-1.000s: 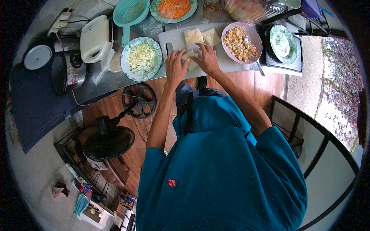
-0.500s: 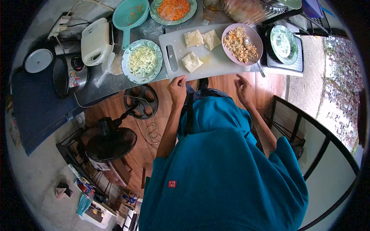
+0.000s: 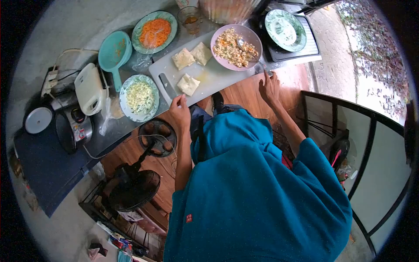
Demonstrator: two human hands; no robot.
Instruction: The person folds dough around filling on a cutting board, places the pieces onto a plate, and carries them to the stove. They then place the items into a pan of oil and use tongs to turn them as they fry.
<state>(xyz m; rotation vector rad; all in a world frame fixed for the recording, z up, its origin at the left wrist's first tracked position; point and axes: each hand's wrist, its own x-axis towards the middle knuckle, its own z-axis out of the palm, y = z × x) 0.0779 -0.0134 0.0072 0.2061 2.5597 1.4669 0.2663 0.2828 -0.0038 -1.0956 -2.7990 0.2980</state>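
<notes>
My left hand [image 3: 180,111] is at the front left edge of the white cutting board [image 3: 168,70], thumb and fingers pressed together; whatever is between them is too small to make out. Three folded pale wrappers lie on the board, the nearest one [image 3: 188,84] just beyond that hand. A pink bowl [image 3: 258,40] of chopped, mixed filling rests at the board's right end, with a spoon [image 3: 240,42] in it. Below the bowl, my right hand [image 3: 269,89] has its fingers apart and holds nothing, its fingertips close to the spoon's handle end.
Shredded cabbage fills a plate [image 3: 124,106] left of the board; behind are a plate of grated carrot [image 3: 136,40], a green strainer [image 3: 104,56] and a glass [image 3: 190,22]. A plate [image 3: 299,37] sits on the right. A fan [image 3: 134,190] stands below left.
The whole view has turned and shifted, so the table things appear further left. My right hand has come nearer the bowl and spoon handle. My left hand stays by the board's edge.
</notes>
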